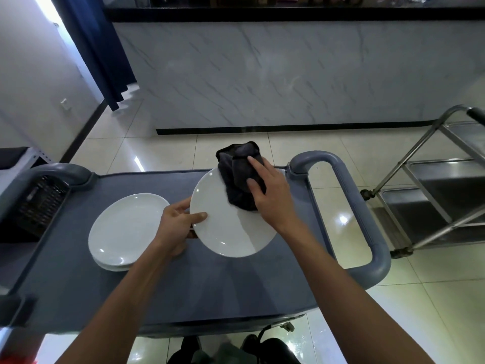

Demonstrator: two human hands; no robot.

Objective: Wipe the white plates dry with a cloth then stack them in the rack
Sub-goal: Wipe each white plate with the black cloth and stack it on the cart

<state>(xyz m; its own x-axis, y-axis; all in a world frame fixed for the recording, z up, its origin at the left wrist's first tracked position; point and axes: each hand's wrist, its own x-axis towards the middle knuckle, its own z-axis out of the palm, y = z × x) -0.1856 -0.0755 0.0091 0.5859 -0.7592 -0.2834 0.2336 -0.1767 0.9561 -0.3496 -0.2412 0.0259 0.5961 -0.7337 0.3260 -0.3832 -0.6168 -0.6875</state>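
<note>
One plate under the cloth, a stack waiting

The left hand (178, 222) pinched the plate (225, 227) by its rim while right fingers (256, 162), slightly spread, pressed the dark cloth (240, 174) onto its far edge. Beside the left fingers, stacked plates (123, 229) looked untouched, judging by position; open cart top (210, 285) lay beneath both wrists.

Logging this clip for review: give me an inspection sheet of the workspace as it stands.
Surface: grey cart top, handles at both ends.
Job's things: held plate, tilted; dark cloth on its upper part; stack of white plates to its left.
Clutter: black basket at the cart's left end.
Grippers: left hand pinches the plate's left edge; right hand presses the cloth.
Cables: nothing seen.
Surroundings: steel trolley right, marbled counter ahead, tiled floor.
</note>
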